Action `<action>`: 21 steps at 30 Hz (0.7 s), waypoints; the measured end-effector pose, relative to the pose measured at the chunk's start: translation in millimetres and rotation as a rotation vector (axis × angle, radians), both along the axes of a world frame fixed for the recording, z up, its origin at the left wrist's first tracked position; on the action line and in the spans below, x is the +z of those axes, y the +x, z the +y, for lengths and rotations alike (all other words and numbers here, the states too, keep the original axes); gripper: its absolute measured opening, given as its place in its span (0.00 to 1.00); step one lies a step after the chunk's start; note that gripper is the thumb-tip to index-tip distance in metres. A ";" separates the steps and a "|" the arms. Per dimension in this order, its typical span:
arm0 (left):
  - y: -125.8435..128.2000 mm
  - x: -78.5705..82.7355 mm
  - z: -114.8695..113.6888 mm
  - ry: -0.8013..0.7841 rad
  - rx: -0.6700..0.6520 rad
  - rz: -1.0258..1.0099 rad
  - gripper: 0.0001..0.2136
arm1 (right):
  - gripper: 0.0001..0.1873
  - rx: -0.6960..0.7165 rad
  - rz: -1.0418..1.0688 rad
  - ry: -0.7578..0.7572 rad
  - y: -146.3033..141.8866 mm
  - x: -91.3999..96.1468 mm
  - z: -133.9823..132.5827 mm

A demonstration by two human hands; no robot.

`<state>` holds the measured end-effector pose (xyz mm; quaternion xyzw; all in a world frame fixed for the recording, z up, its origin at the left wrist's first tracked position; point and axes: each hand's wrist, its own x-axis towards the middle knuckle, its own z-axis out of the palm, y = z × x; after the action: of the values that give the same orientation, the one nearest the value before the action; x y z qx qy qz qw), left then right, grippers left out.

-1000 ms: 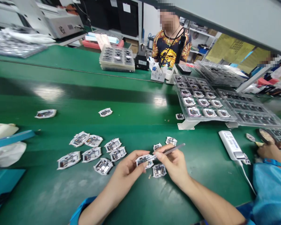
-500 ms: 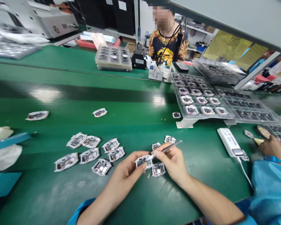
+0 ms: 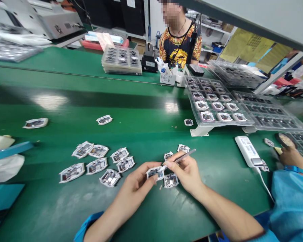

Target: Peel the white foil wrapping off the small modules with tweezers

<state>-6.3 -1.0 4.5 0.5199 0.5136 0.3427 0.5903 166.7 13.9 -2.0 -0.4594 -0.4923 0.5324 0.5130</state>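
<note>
Pinched between the thumb and fingers of my left hand (image 3: 138, 183) is a small white-framed electronic module (image 3: 155, 173), with dark and metallic parts inside. My right hand (image 3: 185, 169) is closed around a thin grey stick-like tool (image 3: 185, 155), held like a pen; its whitish tip meets the module's upper right edge. Just beside my hands, another module (image 3: 171, 180) lies on the green table, and two more, including one module (image 3: 183, 148), lie behind my right fingers. Several similar modules (image 3: 97, 165) are spread on the table to the left.
A green strip beyond carries a few spaced modules (image 3: 104, 120). On the right, a raised clear tray (image 3: 217, 122) holds rows of modules near a white cabled device (image 3: 247, 151). A co-worker's hand (image 3: 295, 159) works at far right; another person (image 3: 180, 40) is across the table.
The spaced modules on the far green strip have shifted slightly left. My hands, the held module and the tool keep nearly the same position.
</note>
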 end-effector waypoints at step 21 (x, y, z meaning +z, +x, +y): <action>3.3 6.4 -2.0 -0.068 0.091 -0.099 0.11 | 0.07 -0.050 -0.061 0.093 -2.0 -1.5 -6.4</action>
<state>-3.0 -3.0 10.9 0.4582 0.5181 0.3768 0.6162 164.7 7.4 -3.5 -0.4633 -0.5204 0.4816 0.5316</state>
